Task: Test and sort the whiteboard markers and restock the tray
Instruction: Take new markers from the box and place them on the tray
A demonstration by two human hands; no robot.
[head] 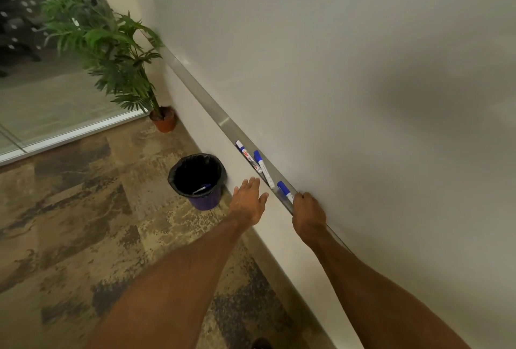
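Observation:
Three white markers with blue caps lie along the metal tray (223,121) under the whiteboard (335,69): a far marker (247,154), a middle marker (264,168) and a near marker (285,190). My right hand (308,213) rests on the tray with its fingers closed around the white end of the near marker. My left hand (248,200) hovers open, fingers spread, just left of the tray and below the middle marker. Another blue-capped marker (201,189) lies inside the purple bin (196,181) on the floor.
The bin, lined with a black bag, stands against the wall below the tray. A potted plant (163,121) sits in the corner beside a glass partition (55,97). Patterned carpet (83,209) covers the floor.

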